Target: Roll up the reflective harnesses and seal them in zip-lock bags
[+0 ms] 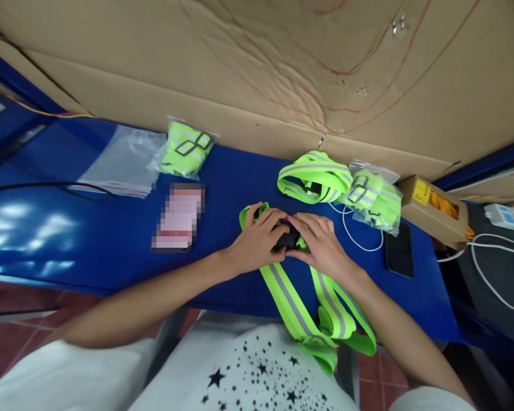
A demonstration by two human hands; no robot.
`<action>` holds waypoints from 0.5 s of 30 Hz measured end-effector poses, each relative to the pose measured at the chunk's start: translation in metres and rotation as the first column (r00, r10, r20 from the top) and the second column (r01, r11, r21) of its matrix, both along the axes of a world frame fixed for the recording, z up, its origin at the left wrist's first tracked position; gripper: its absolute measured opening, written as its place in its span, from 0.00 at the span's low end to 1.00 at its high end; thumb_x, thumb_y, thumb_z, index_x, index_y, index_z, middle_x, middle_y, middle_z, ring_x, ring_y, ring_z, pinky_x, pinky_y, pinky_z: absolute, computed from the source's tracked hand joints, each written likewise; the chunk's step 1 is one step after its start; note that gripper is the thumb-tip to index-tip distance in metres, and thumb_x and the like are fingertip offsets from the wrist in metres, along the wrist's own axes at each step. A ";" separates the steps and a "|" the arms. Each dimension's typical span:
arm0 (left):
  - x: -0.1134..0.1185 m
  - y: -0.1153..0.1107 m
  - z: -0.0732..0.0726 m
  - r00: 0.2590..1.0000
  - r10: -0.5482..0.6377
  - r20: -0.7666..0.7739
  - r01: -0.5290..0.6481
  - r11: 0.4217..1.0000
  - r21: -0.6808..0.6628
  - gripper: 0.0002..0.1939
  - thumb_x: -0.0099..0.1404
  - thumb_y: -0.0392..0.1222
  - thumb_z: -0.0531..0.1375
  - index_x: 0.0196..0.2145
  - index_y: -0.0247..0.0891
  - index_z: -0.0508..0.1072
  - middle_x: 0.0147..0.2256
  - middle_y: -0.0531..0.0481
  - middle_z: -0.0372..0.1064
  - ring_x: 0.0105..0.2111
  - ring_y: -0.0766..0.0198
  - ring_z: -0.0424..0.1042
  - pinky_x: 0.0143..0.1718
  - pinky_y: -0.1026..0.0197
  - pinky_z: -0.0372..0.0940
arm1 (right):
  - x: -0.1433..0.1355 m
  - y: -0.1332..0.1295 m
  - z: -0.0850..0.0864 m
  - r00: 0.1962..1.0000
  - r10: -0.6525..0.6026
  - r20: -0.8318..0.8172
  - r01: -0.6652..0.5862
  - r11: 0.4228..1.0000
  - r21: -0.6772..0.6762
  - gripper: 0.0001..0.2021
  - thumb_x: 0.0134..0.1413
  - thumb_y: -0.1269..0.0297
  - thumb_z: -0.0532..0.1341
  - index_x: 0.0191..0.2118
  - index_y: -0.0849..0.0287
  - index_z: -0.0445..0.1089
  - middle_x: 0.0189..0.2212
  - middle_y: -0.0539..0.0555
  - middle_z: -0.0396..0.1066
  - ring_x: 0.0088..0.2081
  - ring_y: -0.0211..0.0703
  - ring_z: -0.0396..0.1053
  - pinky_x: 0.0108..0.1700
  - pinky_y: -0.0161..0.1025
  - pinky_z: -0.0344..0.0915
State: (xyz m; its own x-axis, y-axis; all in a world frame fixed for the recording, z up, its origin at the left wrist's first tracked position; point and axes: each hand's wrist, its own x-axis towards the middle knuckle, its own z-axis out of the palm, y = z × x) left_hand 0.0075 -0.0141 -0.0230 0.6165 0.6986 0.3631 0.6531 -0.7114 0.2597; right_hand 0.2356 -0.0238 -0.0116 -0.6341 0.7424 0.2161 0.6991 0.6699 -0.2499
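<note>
Head view: lime reflective strap (286,291), one, with black fitting (288,235).
Left hand (259,242), right hand (319,242): fingers pinching fitting from either side; strap trailing past near edge of worktop (235,171).

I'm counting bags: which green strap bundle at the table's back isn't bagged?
The middle bundle, a loose coil with no plastic around it; the left bundle and right bundle are both bagged.
</note>
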 end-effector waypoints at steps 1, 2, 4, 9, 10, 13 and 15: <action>0.000 0.001 -0.001 1.000 -0.004 0.019 0.004 1.000 -0.003 0.15 0.62 0.42 0.62 0.46 0.35 0.76 0.55 0.37 0.72 0.59 0.45 0.69 0.68 0.33 0.48 | -0.001 0.000 0.001 1.000 -0.009 0.014 0.009 1.000 0.014 0.35 0.65 0.46 0.62 0.70 0.58 0.56 0.63 0.66 0.67 0.64 0.60 0.63 0.61 0.55 0.58; -0.001 0.002 -0.001 0.999 -0.009 0.035 0.009 1.000 0.000 0.15 0.62 0.41 0.62 0.46 0.36 0.75 0.53 0.38 0.74 0.59 0.46 0.69 0.68 0.34 0.48 | -0.003 -0.001 0.003 1.000 -0.014 0.028 0.013 1.000 0.023 0.34 0.66 0.46 0.61 0.69 0.58 0.58 0.62 0.65 0.68 0.63 0.59 0.64 0.61 0.55 0.57; -0.001 0.003 -0.001 0.999 -0.024 0.044 0.023 1.000 0.019 0.14 0.61 0.40 0.61 0.45 0.36 0.75 0.49 0.41 0.76 0.57 0.47 0.71 0.69 0.35 0.47 | -0.004 -0.001 0.006 0.999 -0.012 0.050 0.010 0.999 0.040 0.29 0.68 0.48 0.60 0.67 0.59 0.61 0.60 0.64 0.71 0.60 0.58 0.67 0.60 0.54 0.56; -0.008 0.005 0.006 0.997 -0.067 -0.039 0.069 0.996 0.051 0.11 0.66 0.42 0.62 0.45 0.38 0.74 0.44 0.44 0.78 0.48 0.52 0.76 0.67 0.39 0.54 | 0.004 0.001 0.014 0.997 0.006 0.080 -0.016 0.992 0.127 0.27 0.68 0.51 0.61 0.65 0.63 0.63 0.55 0.63 0.75 0.54 0.56 0.71 0.58 0.53 0.56; -0.011 0.006 0.007 0.995 -0.075 -0.060 0.078 0.996 0.050 0.13 0.68 0.43 0.62 0.48 0.38 0.73 0.45 0.44 0.78 0.48 0.52 0.76 0.65 0.39 0.56 | 0.008 0.001 0.016 0.997 0.000 0.079 -0.011 0.990 0.143 0.26 0.69 0.52 0.60 0.65 0.63 0.63 0.54 0.63 0.75 0.54 0.56 0.71 0.59 0.54 0.56; -0.023 0.009 0.012 0.994 -0.060 -0.090 0.065 0.996 0.059 0.18 0.71 0.43 0.61 0.56 0.35 0.70 0.48 0.41 0.77 0.49 0.51 0.76 0.64 0.41 0.59 | 0.022 0.003 0.020 0.998 -0.070 -0.002 0.070 0.983 0.171 0.25 0.66 0.54 0.61 0.63 0.62 0.66 0.52 0.62 0.76 0.53 0.57 0.72 0.59 0.56 0.59; -0.031 0.011 0.021 0.999 -0.012 -0.042 0.015 0.997 0.078 0.16 0.73 0.42 0.59 0.55 0.35 0.71 0.49 0.41 0.78 0.51 0.50 0.77 0.65 0.39 0.58 | 0.032 0.004 0.025 0.972 -0.166 -0.164 0.185 0.977 0.107 0.24 0.65 0.54 0.60 0.61 0.61 0.68 0.52 0.62 0.76 0.52 0.58 0.73 0.56 0.56 0.63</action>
State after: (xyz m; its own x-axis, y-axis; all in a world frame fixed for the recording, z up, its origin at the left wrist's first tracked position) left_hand -0.0236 -0.0033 -0.0021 0.6414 0.6607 0.3900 0.6524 -0.7372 0.1760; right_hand 0.2680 -0.0197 0.0135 -0.4484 0.8015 0.3955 0.7683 0.5718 -0.2878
